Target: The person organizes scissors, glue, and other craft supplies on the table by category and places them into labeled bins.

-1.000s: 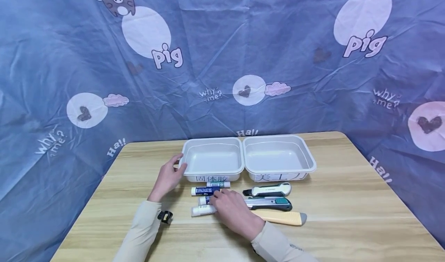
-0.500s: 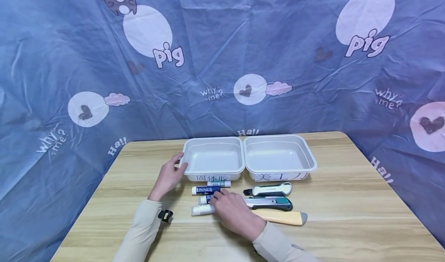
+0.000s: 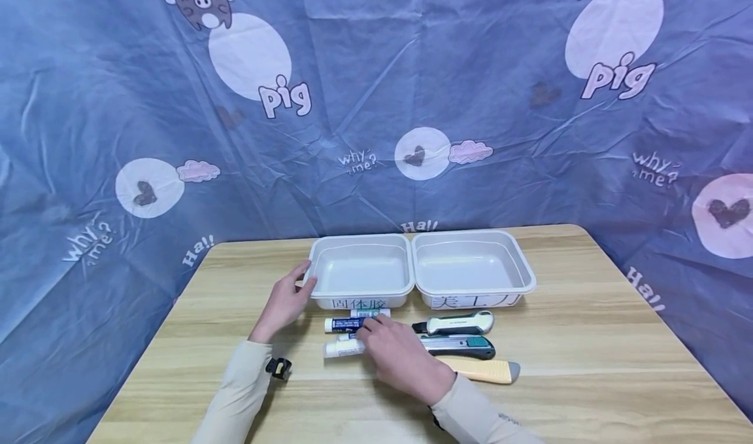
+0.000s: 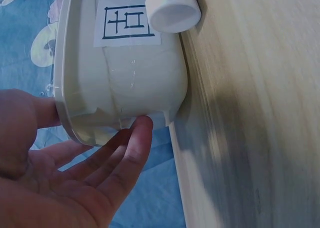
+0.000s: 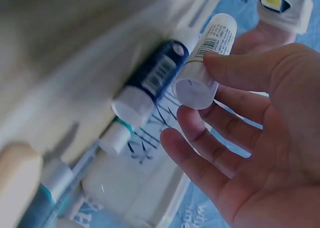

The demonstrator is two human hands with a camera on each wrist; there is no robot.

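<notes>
My right hand [image 3: 400,356] pinches a white glue stick [image 3: 343,348] between thumb and fingers. In the right wrist view this white glue stick appears raised beside a navy glue stick [image 5: 159,73]. Another navy glue stick is mostly hidden under the held one, and a small white-and-teal glue stick [image 3: 369,313] lies against the left tray. My left hand [image 3: 286,303] grips the left end of the left white plastic tray [image 3: 360,294]; in the left wrist view the thumb crosses the rim and the fingers touch the outer wall.
A matching white tray [image 3: 473,291] stands at the right, joined edge to edge; both have paper labels with Chinese characters. Before it lie a white-and-black utility knife [image 3: 460,324], a silver-and-black utility knife [image 3: 455,346] and a yellow utility knife [image 3: 482,369]. A blue printed cloth [image 3: 353,104] hangs behind.
The white glue stick has moved up and away in my right hand, now covering most of the navy one behind it. My left hand stays at the tray.
</notes>
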